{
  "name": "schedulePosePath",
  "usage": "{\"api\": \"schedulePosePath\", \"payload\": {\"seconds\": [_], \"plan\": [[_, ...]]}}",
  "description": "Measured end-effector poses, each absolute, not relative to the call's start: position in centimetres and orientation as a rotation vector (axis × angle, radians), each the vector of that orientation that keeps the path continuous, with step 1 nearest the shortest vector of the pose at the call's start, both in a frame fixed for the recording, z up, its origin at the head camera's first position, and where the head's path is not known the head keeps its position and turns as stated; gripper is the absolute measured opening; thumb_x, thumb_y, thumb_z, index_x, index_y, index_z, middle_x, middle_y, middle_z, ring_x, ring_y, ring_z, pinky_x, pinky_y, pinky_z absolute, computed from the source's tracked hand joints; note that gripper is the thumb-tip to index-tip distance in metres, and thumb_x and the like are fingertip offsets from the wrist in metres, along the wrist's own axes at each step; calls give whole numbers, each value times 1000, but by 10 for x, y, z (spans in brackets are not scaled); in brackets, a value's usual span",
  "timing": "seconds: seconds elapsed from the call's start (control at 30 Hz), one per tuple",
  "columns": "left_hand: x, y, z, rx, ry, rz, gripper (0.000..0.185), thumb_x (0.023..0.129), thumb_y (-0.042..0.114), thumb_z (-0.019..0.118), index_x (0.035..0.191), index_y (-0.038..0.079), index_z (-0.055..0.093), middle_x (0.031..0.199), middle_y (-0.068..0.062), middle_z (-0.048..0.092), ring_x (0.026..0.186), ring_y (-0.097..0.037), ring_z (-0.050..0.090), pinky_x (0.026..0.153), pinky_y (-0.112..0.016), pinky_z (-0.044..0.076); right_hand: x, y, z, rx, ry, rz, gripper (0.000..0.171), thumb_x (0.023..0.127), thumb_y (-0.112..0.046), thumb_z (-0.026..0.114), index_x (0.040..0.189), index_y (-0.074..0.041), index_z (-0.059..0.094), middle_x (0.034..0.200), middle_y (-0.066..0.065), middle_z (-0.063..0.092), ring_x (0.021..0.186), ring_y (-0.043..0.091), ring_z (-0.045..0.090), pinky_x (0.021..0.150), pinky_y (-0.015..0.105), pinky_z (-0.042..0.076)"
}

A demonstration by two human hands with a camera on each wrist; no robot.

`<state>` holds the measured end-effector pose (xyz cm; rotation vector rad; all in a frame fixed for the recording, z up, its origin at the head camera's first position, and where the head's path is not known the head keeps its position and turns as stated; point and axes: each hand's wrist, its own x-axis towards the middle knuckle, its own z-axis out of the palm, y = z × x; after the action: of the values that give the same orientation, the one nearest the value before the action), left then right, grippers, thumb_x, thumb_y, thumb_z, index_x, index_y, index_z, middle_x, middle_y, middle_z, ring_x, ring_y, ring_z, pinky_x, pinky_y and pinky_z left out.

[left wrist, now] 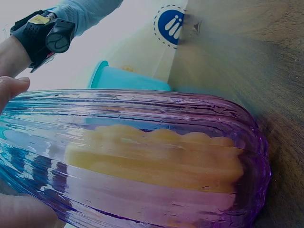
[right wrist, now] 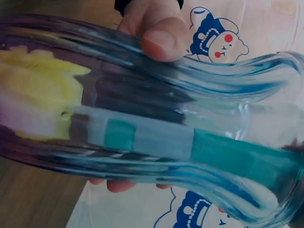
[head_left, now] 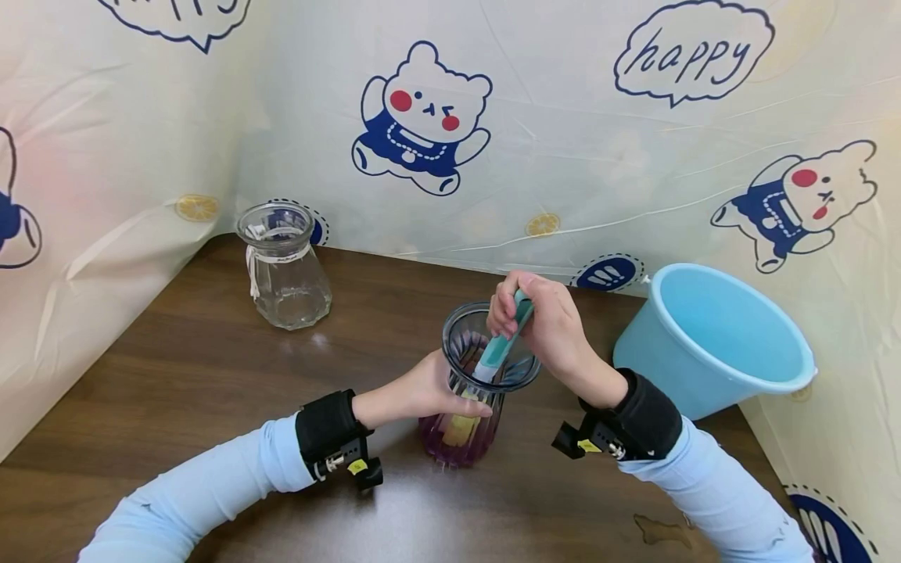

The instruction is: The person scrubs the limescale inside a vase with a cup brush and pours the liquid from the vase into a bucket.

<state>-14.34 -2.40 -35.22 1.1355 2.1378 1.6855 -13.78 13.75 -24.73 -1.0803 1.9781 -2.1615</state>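
Vase [head_left: 486, 430] before "happy"-print cloth [head_left: 563, 156]

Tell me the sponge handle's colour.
The sponge handle is teal with a whitish lower part, clearest in the head view.

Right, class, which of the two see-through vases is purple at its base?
The purple-based vase held in the left grip, with the teal-handled brush inside. The clear vase farther back, with white string around its neck, shows no purple.

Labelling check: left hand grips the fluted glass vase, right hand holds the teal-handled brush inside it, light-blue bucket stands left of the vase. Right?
One slip: the head view shows the light-blue bucket to the right of the fluted glass vase, not left. The rest stands.
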Motion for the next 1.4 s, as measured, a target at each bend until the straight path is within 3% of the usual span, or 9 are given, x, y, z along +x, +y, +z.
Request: {"api": "schedulePosePath", "payload": {"seconds": [0.2, 0.4, 0.67, 1.03, 1.2, 1.4], "plan": [[-144, -22, -354, 1144, 2179, 1690, 72, 67, 12, 78, 125, -2, 39, 111, -13, 57, 103, -19, 52, 92, -32, 41, -135, 143, -238, -1165, 2004, -2271, 44, 101, -28, 16, 68, -9, 38, 56, 2, 35, 49, 20, 33, 51, 31, 33], [-142, -23, -353, 1114, 2158, 1711, 69, 67, 12, 78, 123, -1, 40, 104, -9, 58, 94, -14, 52, 88, -29, 42, -130, 148, -206, -1274, 1878, -2390, 48, 97, -44, 32, 64, -10, 39, 52, 1, 32, 47, 18, 30, 49, 31, 29], [-143, -25, -354, 1075, 2085, 1743, 68, 67, 10, 77, 123, 2, 39, 101, -8, 56, 87, -12, 55, 81, -26, 46, -122, 142, -186, -1379, 1907, -2369, 51, 94, -49, 37, 64, -9, 39, 52, 2, 31, 46, 18, 30, 48, 32, 30], [-143, -23, -356, 1061, 2122, 1721, 69, 66, 11, 78, 122, 1, 41, 105, -7, 56, 94, -13, 52, 85, -27, 44, -118, 138, -179, -1352, 1904, -2452, 48, 95, -44, 39, 62, -9, 40, 51, 0, 32, 45, 16, 29, 46, 30, 27], [-142, -23, -353, 1076, 2108, 1723, 68, 66, 11, 78, 122, 1, 41, 103, -7, 57, 91, -13, 53, 84, -27, 44, -120, 136, -187, -1257, 1867, -2453, 43, 98, -24, 26, 61, -10, 41, 50, 0, 32, 44, 17, 28, 45, 31, 26], [-144, -23, -356, 1163, 2145, 1712, 70, 67, 11, 78, 124, -2, 40, 110, -12, 57, 99, -16, 53, 89, -29, 43, -129, 135, -228, -1320, 2105, -2182, 42, 98, -13, 17, 65, -5, 41, 54, 3, 38, 49, 19, 37, 49, 32, 36]]}}
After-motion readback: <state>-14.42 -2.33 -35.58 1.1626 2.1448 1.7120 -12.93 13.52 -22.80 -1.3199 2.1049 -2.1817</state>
